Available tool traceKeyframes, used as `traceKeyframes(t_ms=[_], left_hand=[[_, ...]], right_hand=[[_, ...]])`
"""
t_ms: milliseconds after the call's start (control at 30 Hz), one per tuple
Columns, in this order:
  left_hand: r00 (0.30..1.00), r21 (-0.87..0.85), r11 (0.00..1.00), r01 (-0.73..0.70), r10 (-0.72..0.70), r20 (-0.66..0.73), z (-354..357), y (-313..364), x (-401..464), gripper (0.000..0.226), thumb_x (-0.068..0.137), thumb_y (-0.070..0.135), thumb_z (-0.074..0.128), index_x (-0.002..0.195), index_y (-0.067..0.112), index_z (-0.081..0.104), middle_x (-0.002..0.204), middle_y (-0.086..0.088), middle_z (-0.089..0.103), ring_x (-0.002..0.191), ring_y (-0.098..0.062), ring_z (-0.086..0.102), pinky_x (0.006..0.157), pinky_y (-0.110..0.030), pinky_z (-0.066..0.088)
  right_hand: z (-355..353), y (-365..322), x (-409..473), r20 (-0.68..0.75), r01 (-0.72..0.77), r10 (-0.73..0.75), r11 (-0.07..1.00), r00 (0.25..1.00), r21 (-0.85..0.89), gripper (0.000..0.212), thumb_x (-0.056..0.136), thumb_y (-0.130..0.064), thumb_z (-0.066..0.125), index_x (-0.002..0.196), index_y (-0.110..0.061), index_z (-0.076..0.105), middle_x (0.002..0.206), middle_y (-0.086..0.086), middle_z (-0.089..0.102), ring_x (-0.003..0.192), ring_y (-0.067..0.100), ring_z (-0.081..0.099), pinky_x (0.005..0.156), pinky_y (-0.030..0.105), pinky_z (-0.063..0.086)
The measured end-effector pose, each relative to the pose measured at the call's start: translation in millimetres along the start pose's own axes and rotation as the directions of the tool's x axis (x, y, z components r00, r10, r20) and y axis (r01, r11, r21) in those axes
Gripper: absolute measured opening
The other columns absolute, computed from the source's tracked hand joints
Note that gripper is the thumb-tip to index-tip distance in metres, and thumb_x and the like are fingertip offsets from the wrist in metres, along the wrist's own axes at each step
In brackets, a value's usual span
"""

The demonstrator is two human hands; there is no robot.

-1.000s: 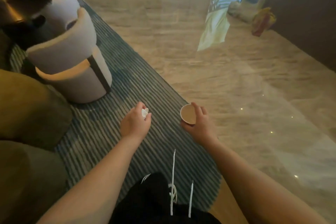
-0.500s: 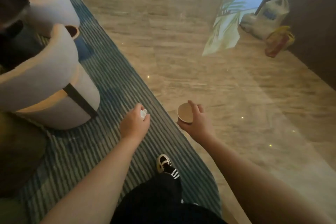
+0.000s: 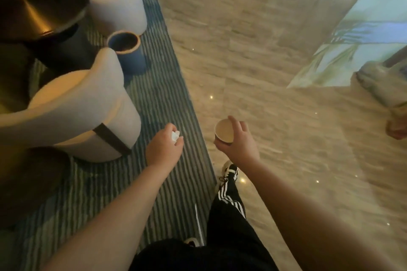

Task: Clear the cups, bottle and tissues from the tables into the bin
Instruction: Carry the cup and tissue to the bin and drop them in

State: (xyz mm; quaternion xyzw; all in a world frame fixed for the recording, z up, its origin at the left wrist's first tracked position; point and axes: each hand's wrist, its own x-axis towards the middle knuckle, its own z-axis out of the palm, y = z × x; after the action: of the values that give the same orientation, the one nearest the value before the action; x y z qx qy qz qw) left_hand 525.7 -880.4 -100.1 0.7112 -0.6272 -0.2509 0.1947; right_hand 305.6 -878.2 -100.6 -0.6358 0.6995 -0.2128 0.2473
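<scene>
Since half a second ago the blue cylindrical bin with a tan rim [image 3: 127, 50] has come into fuller view beyond the chair, and the right foot has stepped forward onto the floor at the rug's edge. Both hands sit much as they did, held out in front of the body.

A tan paper cup [image 3: 224, 132], open mouth tilted toward the camera, is gripped by the right hand [image 3: 240, 144], fingers wrapped around its wall and thumb under its base. It hangs above the beige marble floor [image 3: 275, 50], just beyond the right edge of the rug. The left hand [image 3: 164, 146] is curled closed around a small wad of white tissue [image 3: 175, 135] that pokes out between thumb and forefinger, above the blue-and-pale striped rug [image 3: 158, 86].

The bin stands on the rug near its right edge, well ahead of both hands. A white curved tub chair with a dark strap [image 3: 83, 114] is just left of the left hand, and a white cylindrical stool [image 3: 116, 9] stands behind the bin. A round brass-topped table [image 3: 35, 4] sits at the far left. Below, a black-and-white sneaker [image 3: 229, 171] and black striped trousers [image 3: 229, 215] show.
</scene>
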Motion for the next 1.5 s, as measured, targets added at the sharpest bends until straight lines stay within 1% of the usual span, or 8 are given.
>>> traceKeyframes(t_ms=[200,367,600,767,900,1033,1233,1500], left_hand=[[0.986,0.002,0.994,0.108,-0.106,-0.129,9.1,13.4,135.2,0.019,0.087,0.035,0.061,0.09,0.028,0.044,0.084,0.002,0.058,0.071,-0.018,0.051,0.056,-0.031,0.038],[0.946,-0.041,0.973,0.228,-0.231,-0.225,-5.4,48.6,253.0,0.017,0.087,0.032,0.061,0.094,0.021,0.05,0.085,0.0,0.059,0.075,-0.023,0.054,0.064,-0.035,0.047],[0.897,-0.063,0.953,0.297,-0.301,-0.325,-18.4,59.8,380.3,0.016,0.088,0.032,0.06,0.093,0.024,0.047,0.079,0.007,0.05,0.065,-0.015,0.044,0.051,-0.028,0.027],[0.852,-0.089,0.929,0.359,-0.365,-0.375,-25.2,32.4,475.0,0.017,0.088,0.029,0.061,0.089,0.025,0.044,0.073,0.007,0.049,0.058,-0.009,0.041,0.046,-0.022,0.02],[0.797,-0.132,0.895,0.426,-0.44,-0.414,-40.3,-13.2,574.9,0.017,0.088,0.03,0.06,0.093,0.022,0.045,0.078,0.004,0.049,0.067,-0.016,0.044,0.053,-0.028,0.026],[0.71,-0.18,0.81,0.558,-0.579,-0.401,-75.9,-68.0,680.6,0.018,0.088,0.034,0.057,0.099,0.025,0.046,0.085,0.0,0.056,0.072,-0.02,0.05,0.059,-0.031,0.034],[0.658,-0.215,0.752,0.623,-0.652,-0.376,-137.2,-107.3,789.8,0.021,0.088,0.035,0.056,0.103,0.024,0.047,0.094,-0.005,0.06,0.085,-0.028,0.059,0.068,-0.038,0.048],[0.53,-0.392,0.638,0.663,-0.769,-0.357,-160.2,-138.6,882.1,0.024,0.087,0.041,0.059,0.1,0.023,0.048,0.09,0.0,0.055,0.08,-0.022,0.055,0.063,-0.036,0.046]], right_hand=[[4.0,-6.8,179.9,0.103,0.195,-0.192,0.981,0.976,-0.013,0.083,0.074,-0.051,0.071,0.142,-0.031,0.026,0.131,-0.003,0.042,0.106,0.024,0.055,0.075,0.031,0.048],[-8.3,-27.4,331.0,0.228,0.307,-0.3,0.952,0.926,0.002,0.084,0.075,-0.055,0.068,0.142,-0.034,0.022,0.131,-0.007,0.04,0.105,0.021,0.056,0.072,0.027,0.046],[2.4,-70.4,490.9,0.307,0.393,-0.385,0.919,0.87,0.04,0.082,0.074,-0.054,0.067,0.141,-0.035,0.024,0.132,-0.007,0.04,0.111,0.023,0.052,0.076,0.029,0.044],[46.0,-102.6,594.3,0.369,0.45,-0.435,0.892,0.821,0.049,0.081,0.074,-0.051,0.068,0.14,-0.035,0.023,0.131,-0.006,0.039,0.109,0.023,0.054,0.08,0.038,0.052],[93.1,-151.6,692.6,0.386,0.499,-0.477,0.865,0.79,0.049,0.08,0.075,-0.053,0.068,0.139,-0.035,0.024,0.13,-0.004,0.041,0.109,0.021,0.052,0.081,0.034,0.049],[138.0,-220.8,802.0,0.444,0.545,-0.51,0.837,0.737,0.056,0.081,0.072,-0.052,0.07,0.139,-0.031,0.029,0.129,-0.002,0.042,0.112,0.021,0.05,0.084,0.031,0.043],[185.7,-312.9,927.6,0.498,0.599,-0.525,0.8,0.69,0.013,0.082,0.071,-0.052,0.072,0.138,-0.031,0.03,0.128,0.001,0.044,0.11,0.02,0.05,0.076,0.028,0.035],[256.6,-384.8,1031.4,0.646,0.643,-0.548,0.757,0.532,0.113,0.082,0.072,-0.041,0.077,0.14,-0.021,0.035,0.128,0.004,0.042,0.113,0.02,0.047,0.085,0.029,0.039]])
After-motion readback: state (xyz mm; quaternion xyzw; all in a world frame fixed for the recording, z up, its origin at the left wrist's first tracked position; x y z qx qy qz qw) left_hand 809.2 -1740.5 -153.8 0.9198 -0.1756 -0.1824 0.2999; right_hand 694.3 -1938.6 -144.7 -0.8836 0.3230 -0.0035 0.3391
